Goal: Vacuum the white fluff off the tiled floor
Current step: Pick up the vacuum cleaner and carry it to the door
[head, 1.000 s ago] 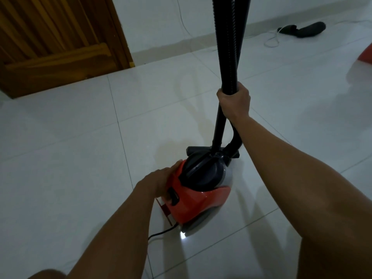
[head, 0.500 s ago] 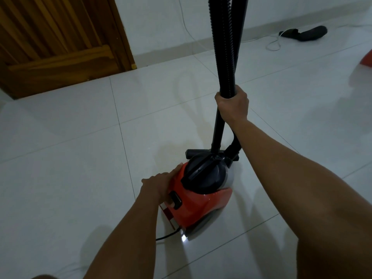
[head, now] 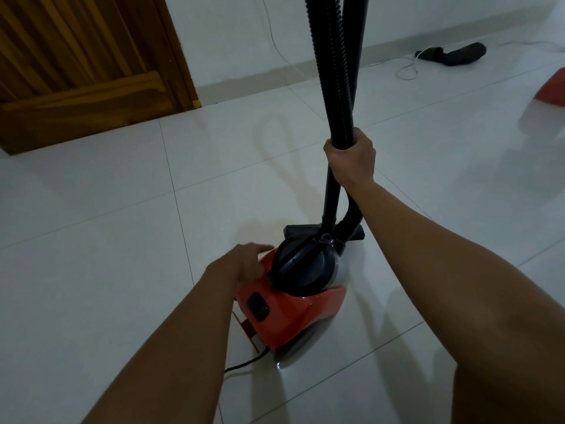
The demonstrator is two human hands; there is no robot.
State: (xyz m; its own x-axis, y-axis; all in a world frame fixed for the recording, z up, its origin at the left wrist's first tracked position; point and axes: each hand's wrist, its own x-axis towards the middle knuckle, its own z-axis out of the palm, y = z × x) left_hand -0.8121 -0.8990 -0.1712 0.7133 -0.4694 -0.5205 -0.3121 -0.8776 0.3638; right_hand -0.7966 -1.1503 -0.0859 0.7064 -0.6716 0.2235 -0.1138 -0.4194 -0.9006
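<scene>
A red canister vacuum (head: 293, 313) with a black lid (head: 302, 267) stands on the white tiled floor (head: 107, 270). Its black floor nozzle (head: 298, 232) lies just behind it. My right hand (head: 351, 160) grips the ribbed black hose (head: 330, 71) and the wand (head: 357, 41) together, holding them upright above the canister. My left hand (head: 244, 264) is blurred and rests on the upper left of the red body, above the black switch (head: 258, 306). A black power cord (head: 244, 364) trails out from the rear. No white fluff shows on the tiles.
A wooden door (head: 76, 71) fills the far left corner. By the back wall lies a dark object (head: 452, 56) with a white cable (head: 406, 68) looped beside it. Something red (head: 553, 90) pokes in at the right edge.
My left hand has slid from the canister's side by the switch up toward the front of its body. The right hand keeps its grip on hose and wand.
</scene>
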